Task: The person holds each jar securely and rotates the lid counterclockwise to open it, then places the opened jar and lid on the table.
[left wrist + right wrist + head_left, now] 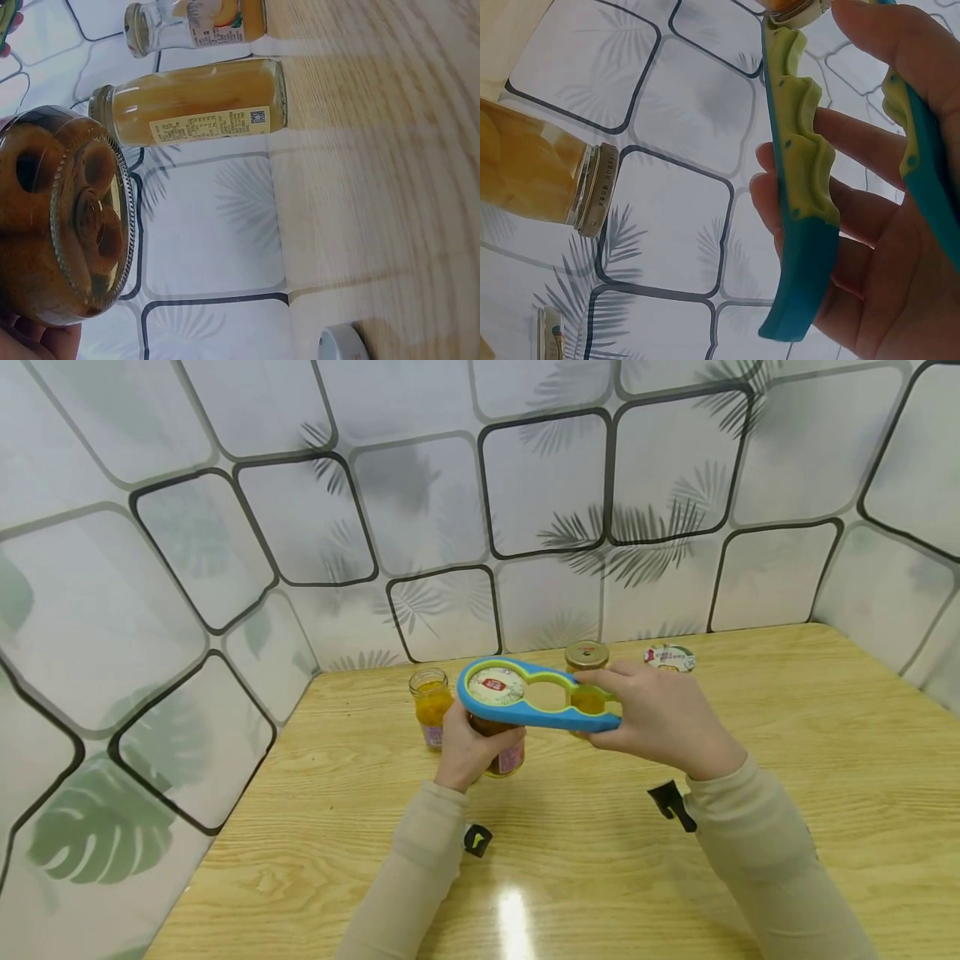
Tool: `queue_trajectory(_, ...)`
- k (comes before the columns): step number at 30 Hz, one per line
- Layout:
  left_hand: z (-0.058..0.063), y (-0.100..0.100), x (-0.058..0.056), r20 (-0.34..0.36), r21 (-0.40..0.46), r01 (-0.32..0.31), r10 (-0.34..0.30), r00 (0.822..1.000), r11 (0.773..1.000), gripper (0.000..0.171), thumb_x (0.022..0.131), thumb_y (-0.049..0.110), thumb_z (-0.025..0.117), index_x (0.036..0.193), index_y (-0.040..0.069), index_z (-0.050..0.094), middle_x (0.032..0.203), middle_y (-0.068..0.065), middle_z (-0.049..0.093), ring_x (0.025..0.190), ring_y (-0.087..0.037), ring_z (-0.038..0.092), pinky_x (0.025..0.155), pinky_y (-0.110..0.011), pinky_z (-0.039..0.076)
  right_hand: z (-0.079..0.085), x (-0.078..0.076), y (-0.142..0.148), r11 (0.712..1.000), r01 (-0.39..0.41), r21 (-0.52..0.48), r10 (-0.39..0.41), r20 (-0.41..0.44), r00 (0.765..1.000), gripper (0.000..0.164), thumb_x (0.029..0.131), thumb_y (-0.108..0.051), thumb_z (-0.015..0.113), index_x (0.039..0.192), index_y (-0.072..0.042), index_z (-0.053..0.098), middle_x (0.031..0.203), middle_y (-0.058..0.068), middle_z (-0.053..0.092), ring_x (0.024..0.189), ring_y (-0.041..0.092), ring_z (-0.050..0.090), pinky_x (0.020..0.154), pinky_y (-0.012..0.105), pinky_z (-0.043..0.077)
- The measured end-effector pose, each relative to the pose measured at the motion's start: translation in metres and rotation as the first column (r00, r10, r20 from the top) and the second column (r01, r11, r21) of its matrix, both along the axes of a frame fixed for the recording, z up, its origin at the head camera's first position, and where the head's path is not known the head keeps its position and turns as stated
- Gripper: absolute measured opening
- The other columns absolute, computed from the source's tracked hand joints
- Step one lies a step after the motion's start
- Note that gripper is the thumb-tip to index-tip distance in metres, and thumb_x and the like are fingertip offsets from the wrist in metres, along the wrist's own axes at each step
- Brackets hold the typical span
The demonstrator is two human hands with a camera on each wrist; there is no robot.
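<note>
My left hand (467, 745) grips a glass jar (508, 760) from the side, lifted off the table; brown contents with round pieces show through its base in the left wrist view. Its white patterned lid (495, 686) sits within the end loop of a blue and green jar opener (542, 718). My right hand (667, 717) holds the opener by its two handles. In the right wrist view the thumb lies over one handle (922, 161) and the fingers go round the other. Scalloped green pads line the inner sides.
An uncovered jar of orange fruit (432, 702) stands behind my left hand. Partly behind the opener is a jar with a gold lid (587, 655). A loose patterned lid (670, 657) lies near the back wall. Black wrist-mount parts (671, 804) show beside both sleeves.
</note>
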State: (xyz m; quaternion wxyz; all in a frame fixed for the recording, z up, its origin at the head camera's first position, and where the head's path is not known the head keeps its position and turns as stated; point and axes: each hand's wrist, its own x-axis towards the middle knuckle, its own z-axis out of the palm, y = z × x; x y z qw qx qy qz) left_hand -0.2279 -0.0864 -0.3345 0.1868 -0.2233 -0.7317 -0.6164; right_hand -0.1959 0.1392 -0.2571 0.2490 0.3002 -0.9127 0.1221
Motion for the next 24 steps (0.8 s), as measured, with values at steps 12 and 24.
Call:
queue_trajectory(12, 0.015, 0.004, 0.014, 0.028, -0.005, 0.005, -0.005, 1.000, 1.000, 0.060, 0.062, -0.005, 0.072, 0.116, -0.003, 0.046, 0.110, -0.017, 0.054, 0.102, -0.026, 0.050, 0.089, -0.039, 0.040, -0.001, -0.001, 0.001, 1.000, -0.016, 0.014, 0.017, -0.025, 1.000, 0.053, 0.061, -0.036, 0.078, 0.107, -0.014, 0.063, 0.079, 0.000, 0.059, 0.044, 0.008, 0.036, 0.037, 0.023, 0.030)
queue_trajectory(24, 0.025, 0.007, 0.022, 0.011, -0.015, 0.026, -0.026, 1.000, 1.000, 0.061, 0.062, -0.008, 0.072, 0.117, -0.006, 0.045, 0.109, -0.021, 0.054, 0.101, -0.027, 0.051, 0.090, -0.036, 0.039, 0.000, 0.000, 0.002, 0.999, -0.022, 0.030, 0.023, -0.037, 0.999, 0.054, 0.059, -0.033, 0.079, 0.107, -0.013, 0.064, 0.075, -0.002, 0.057, 0.048, 0.010, 0.041, 0.039, 0.023, 0.032)
